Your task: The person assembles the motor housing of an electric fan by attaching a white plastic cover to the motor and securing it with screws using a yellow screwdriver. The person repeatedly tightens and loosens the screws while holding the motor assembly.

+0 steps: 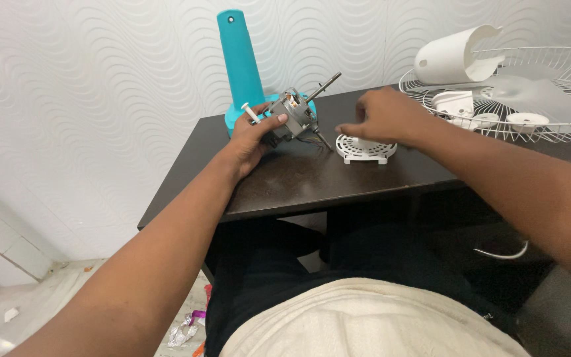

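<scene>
My left hand (254, 135) grips a small grey fan motor (292, 112) with a metal shaft pointing up and to the right, held just above the dark table (285, 178). A white knob sticks out at the motor's left side. My right hand (379, 116) rests on top of a round white vented plastic cover (365, 149) that lies on the table to the right of the motor; its fingers curl down onto the cover. Behind the motor stands a teal fan stand (240, 59).
A white wire fan guard (530, 92) lies at the table's right end with a grey blade, white plastic parts and a white cylindrical housing (454, 56) in it. A patterned white wall is behind. Scraps lie on the floor at lower left.
</scene>
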